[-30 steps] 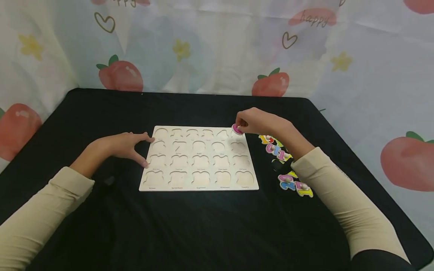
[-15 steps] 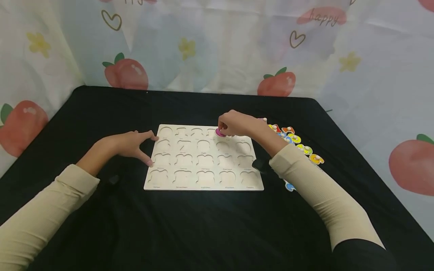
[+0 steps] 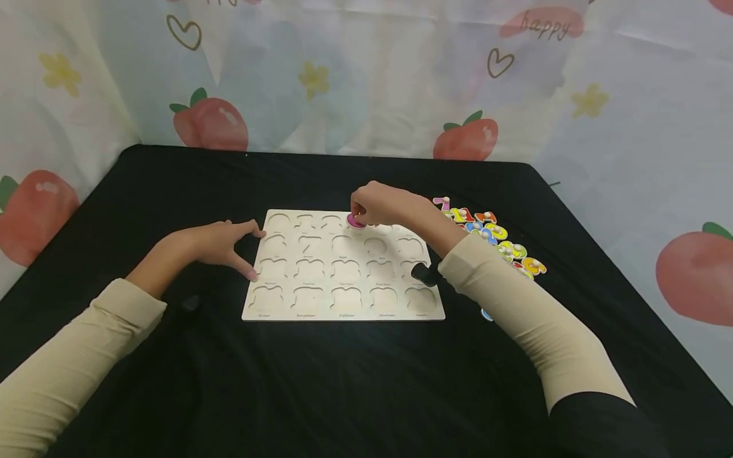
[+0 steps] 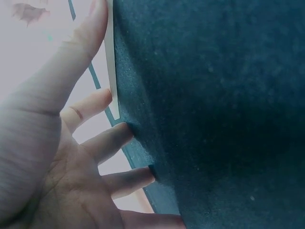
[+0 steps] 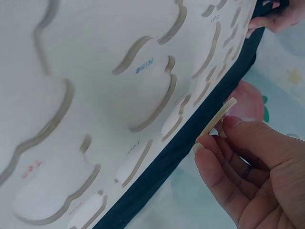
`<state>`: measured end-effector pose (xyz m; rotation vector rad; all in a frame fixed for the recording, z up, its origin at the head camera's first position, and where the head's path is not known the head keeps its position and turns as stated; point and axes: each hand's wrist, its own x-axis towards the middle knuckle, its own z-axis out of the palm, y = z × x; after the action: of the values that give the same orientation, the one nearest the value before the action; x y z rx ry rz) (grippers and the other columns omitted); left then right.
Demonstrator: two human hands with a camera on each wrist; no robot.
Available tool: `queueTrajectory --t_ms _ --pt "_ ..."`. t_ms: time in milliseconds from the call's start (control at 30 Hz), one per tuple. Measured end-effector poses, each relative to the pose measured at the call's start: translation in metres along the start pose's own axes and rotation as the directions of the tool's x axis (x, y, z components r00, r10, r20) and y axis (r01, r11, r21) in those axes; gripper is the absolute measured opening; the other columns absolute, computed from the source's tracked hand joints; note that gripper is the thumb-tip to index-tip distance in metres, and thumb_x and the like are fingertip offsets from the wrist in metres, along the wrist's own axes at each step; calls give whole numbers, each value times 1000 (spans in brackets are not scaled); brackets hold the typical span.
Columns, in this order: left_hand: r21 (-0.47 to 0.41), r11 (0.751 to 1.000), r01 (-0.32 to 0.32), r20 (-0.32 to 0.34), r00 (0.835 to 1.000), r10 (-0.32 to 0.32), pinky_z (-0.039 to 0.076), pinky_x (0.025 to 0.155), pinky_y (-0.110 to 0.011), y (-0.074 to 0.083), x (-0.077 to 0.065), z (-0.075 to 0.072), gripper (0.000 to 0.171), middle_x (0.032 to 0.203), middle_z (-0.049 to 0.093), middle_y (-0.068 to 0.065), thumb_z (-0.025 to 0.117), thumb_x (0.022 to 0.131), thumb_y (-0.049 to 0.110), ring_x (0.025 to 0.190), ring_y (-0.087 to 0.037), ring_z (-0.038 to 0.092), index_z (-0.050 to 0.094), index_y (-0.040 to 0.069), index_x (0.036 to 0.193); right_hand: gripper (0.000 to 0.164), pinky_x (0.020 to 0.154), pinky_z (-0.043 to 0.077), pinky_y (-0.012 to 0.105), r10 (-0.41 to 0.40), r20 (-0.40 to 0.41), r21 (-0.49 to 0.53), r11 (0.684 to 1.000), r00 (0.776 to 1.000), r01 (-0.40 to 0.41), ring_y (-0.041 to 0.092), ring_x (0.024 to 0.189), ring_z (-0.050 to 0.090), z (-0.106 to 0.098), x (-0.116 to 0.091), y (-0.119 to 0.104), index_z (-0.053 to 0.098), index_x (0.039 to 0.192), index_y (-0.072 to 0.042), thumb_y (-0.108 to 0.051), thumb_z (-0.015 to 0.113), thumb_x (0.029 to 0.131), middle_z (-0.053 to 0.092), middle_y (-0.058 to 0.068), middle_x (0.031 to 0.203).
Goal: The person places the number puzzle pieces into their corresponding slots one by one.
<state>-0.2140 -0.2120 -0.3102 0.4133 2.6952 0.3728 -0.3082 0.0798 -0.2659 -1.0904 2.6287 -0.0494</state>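
A pale wooden puzzle board (image 3: 321, 287) with rows of number-shaped recesses and printed number words lies flat on the black-covered table. My right hand (image 3: 382, 205) pinches a round-edged magenta puzzle piece (image 3: 355, 222) over the board's back row, near the middle. Seen edge-on in the right wrist view, the piece (image 5: 220, 116) is tilted between thumb and fingers, raised off the board. At the board's left side, my left hand (image 3: 214, 244) has thumb and index fingertips against the edge. The left wrist view shows the left fingers (image 4: 116, 140) spread and fairly straight beside that edge.
To the right of the board lies a pile of colourful number pieces with knobs (image 3: 495, 230), partly hidden by my right forearm. A black wrist device (image 3: 425, 275) overlaps the board's right side. A printed cloth backdrop (image 3: 366, 83) rises behind the table (image 3: 321, 381).
My right hand has carried the magenta piece leftward along the board's back row, from the right corner to near the middle. My left hand stays at the left edge; the head view shifted slightly.
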Motion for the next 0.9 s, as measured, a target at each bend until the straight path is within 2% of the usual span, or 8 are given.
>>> queueTrajectory --t_ms 300,433,567,900 --pt "-12 1000 9 -7 1000 -9 33 91 -63 -3 -1 2 95 140 36 -29 76 64 59 128 -52 26 40 12 138 10 68 48 27 -21 19 5 1000 1000 21 15 71 59 -4 14 -12 66 97 -7 -14 60 92 63 4 85" --pt "-36 999 -9 -14 1000 9 27 96 -65 -4 -1 2 96 142 34 -28 77 65 57 131 -54 19 38 9 139 11 68 48 27 -35 38 1 999 999 35 14 72 60 -6 21 -21 66 97 -7 -13 59 93 63 3 86" --pt "-58 998 -33 -28 999 31 23 99 -64 -3 -2 2 97 143 33 -25 79 64 54 132 -52 18 37 8 138 11 68 48 27 -53 47 -13 998 998 54 15 73 60 -8 26 -30 66 97 -7 -14 58 93 63 3 87" --pt "-59 998 -16 -4 1000 16 27 96 -65 -3 -1 -1 100 142 33 -27 78 63 58 129 -54 20 32 12 139 13 69 47 26 -71 51 -63 995 996 74 15 78 55 -6 42 -47 65 102 -7 -16 60 92 61 3 91"
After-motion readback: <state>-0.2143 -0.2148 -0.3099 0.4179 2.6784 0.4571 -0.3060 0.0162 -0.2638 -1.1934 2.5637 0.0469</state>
